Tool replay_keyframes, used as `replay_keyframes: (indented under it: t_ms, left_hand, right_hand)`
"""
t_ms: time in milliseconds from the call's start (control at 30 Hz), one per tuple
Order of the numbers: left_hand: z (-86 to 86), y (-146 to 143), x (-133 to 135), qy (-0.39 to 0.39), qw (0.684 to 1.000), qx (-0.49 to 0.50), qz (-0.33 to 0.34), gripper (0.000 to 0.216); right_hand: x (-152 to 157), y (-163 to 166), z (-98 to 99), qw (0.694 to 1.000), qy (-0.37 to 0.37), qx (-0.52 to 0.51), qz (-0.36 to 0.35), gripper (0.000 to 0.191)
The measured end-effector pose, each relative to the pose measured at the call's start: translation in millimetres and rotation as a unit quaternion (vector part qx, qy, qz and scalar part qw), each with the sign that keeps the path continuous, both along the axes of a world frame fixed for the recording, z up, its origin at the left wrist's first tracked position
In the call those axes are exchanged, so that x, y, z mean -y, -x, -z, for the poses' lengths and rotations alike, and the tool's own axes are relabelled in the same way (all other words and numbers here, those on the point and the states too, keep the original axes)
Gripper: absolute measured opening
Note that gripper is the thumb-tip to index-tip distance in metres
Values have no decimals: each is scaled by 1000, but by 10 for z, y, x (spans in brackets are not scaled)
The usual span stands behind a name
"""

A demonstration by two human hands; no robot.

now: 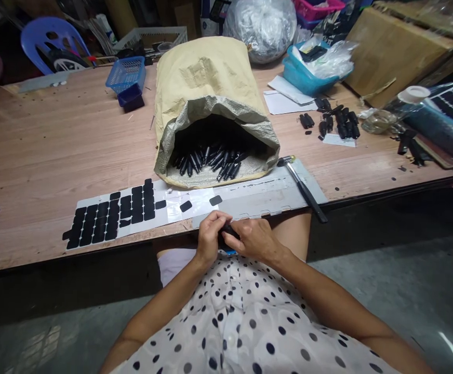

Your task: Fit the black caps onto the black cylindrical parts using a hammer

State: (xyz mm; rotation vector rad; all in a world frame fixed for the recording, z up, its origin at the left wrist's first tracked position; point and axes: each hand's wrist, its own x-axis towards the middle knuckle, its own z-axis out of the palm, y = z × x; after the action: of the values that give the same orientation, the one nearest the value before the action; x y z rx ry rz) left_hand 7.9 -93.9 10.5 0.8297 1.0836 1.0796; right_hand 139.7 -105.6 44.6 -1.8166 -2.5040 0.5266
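My left hand (211,236) and my right hand (254,239) meet above my lap, just off the table's front edge. Both are closed around a small black piece (228,234), mostly covered by my fingers, so its kind stays hidden. Just beyond my hands lies a white sheet (136,228) bearing rows of black rounded stickers (102,221). Two single stickers, one of them a black sticker (186,206), lie apart from the rows. Behind the sheet, an open paper sack (211,67) rests on its side with many slim black parts (211,160) in its mouth.
A hammer (306,192) lies on a grey board (250,200), its handle past the table edge. Back right are black parts (343,122), a teal basket (316,67) and a cardboard box (398,47). A blue basket (126,74) stands left of the sack.
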Motion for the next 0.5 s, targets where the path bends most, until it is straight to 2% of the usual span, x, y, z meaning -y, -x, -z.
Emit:
replay_keyframes:
  t_ms: [133,333,500]
  left_hand:
    - [-152,-158,-61,38,998,44,-36,43]
    - [-363,-244,-99,66,996,23,-51,57]
    - [-422,-293,-31,98,992,10,-80,61]
  right_hand:
    - [-1,30,14,998,-34,4,-51,36]
    - [-73,-29,-47,986,-97,8,-135,38]
    - [-45,-110,-42,976,-116,-9,-183,40]
